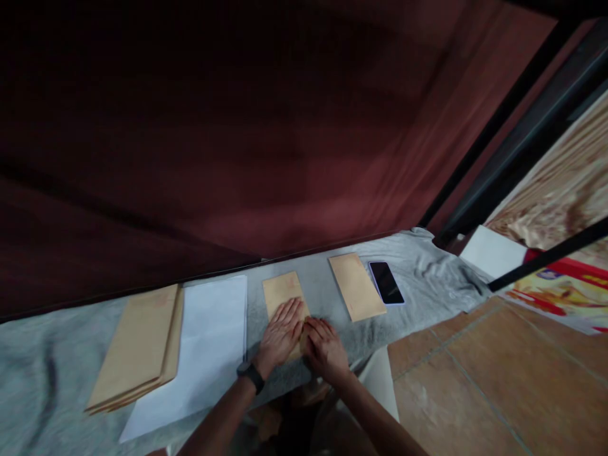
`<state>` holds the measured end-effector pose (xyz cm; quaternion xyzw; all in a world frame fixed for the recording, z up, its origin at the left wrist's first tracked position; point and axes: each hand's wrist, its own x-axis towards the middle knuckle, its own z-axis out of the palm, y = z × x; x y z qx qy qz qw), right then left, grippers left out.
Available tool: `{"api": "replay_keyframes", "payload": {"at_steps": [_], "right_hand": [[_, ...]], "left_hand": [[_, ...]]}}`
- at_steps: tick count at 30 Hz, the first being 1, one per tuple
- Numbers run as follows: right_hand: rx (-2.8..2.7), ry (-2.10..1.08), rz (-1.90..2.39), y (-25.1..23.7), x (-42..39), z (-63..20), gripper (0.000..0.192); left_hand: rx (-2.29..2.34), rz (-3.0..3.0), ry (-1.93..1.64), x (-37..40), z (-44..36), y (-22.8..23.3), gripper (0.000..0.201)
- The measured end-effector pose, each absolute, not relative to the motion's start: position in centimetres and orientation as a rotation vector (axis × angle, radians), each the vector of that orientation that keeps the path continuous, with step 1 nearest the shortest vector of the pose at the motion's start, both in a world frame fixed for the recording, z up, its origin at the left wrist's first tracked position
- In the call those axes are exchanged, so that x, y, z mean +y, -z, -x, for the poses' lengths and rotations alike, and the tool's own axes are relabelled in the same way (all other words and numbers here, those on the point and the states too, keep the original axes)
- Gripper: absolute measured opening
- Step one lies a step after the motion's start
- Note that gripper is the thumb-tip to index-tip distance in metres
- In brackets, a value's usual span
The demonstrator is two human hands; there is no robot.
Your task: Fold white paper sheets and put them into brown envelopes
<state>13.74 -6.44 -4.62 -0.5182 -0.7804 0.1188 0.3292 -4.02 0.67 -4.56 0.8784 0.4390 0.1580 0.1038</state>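
A tan paper envelope (281, 287) lies on the grey cloth in front of me. My left hand (281, 329) rests flat on it, fingers stretched out together and pointing away from me. At the envelope's right edge is my right hand (325, 348), its fingers curled and pinched on the near right part of the paper. The two hands almost touch. Part of the envelope's near end is covered by them. Right of it lies a second tan envelope (357, 288), which neither hand touches.
A phone (387, 283) lies beside the second envelope. To the left are a stack of larger tan envelopes (137, 345) and white paper sheets (213, 342) on the grey cloth (42, 361). A dark red panel (285, 158) rises behind. Black bars (498, 126) stand at right.
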Motion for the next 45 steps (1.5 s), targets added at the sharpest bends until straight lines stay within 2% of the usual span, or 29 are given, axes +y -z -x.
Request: {"api": "replay_keyframes", "payload": {"at_steps": [9, 12, 19, 30, 34, 39, 45], "right_hand": [[-2.051, -0.289, 1.371, 5.3, -6.4, -13.9, 0.042], [-2.054, -0.301, 1.343, 5.2, -6.4, -14.3, 0.04], [-2.152, -0.357, 1.161, 4.6, -6.6, -16.0, 0.033], [-2.04, -0.37, 1.275, 5.5, -6.2, -15.6, 0.02], [-2.045, -0.313, 1.305, 5.2, -6.5, -15.2, 0.024], [-2.152, -0.198, 1.218, 5.2, -9.4, -12.8, 0.039], [-2.278, -0.151, 1.278, 5.5, -12.5, -10.7, 0.049]], "left_hand": [[1.286, -2.58, -0.466, -6.5, 5.2, 4.5, 0.058], [1.366, -2.554, -0.534, -8.0, 5.8, 4.6, 0.052], [1.468, -2.499, -0.76, -8.7, 6.3, 4.7, 0.034], [1.605, -2.382, -0.869, -8.9, 5.8, 4.6, 0.032], [1.647, -2.303, -0.9, -8.6, 5.4, 4.6, 0.033], [1.728, -2.3, -0.913, -9.1, 5.0, 5.0, 0.033], [1.68, -2.506, -0.768, -10.2, 5.4, 4.8, 0.043]]}}
